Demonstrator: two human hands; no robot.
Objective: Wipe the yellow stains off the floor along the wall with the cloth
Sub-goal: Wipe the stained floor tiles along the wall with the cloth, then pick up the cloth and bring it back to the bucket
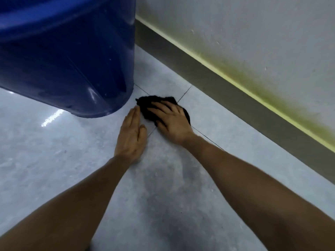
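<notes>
A black cloth (pixel 146 104) lies bunched on the pale grey tiled floor (pixel 208 113), where tile joints cross, just right of the blue barrel. My right hand (pixel 171 122) lies flat on the cloth, fingers spread, pressing it to the floor. My left hand (pixel 131 134) rests flat on the bare tile beside it, fingers together, its fingertips touching the cloth's left edge. Yellow-green staining (pixel 257 77) runs along the white wall just above the grey skirting. No yellow marks show on the tiles near the cloth.
A large blue plastic barrel (pixel 67 57) stands at the upper left, its base close to the cloth. The grey skirting (pixel 226 86) runs diagonally from the barrel to the lower right. A darker damp-looking patch (pixel 163 182) lies between my forearms.
</notes>
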